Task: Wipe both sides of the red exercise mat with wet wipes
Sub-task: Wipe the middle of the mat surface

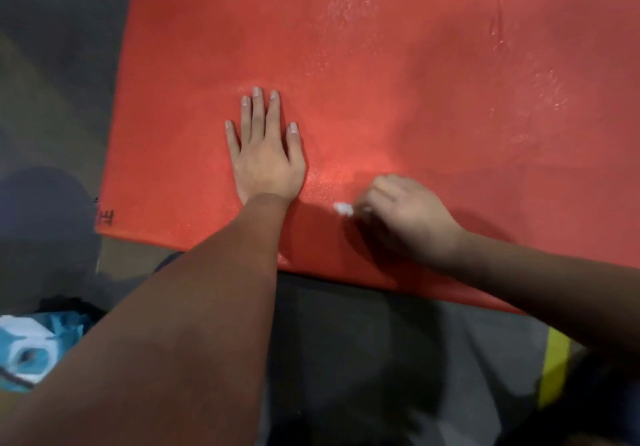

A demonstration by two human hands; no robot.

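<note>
Now the big flat red foam exercise mat [415, 82] lies on the grey floor [52, 65]. The left hand [265, 155] presses flat, fingers straight, to stop it sliding. The right hand [405, 217] grips a small scrunched white wet wipe [343, 209] near the mat's close edge. Rub slowly, right to that edge; lots of open room lies farther up.

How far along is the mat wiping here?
Done: the red mat glistens wet at its far and right parts. In hand: the left hand lies flat on it while the right hand holds a white wipe by the near edge. Left: the duller left strip; the underside is hidden.
</note>
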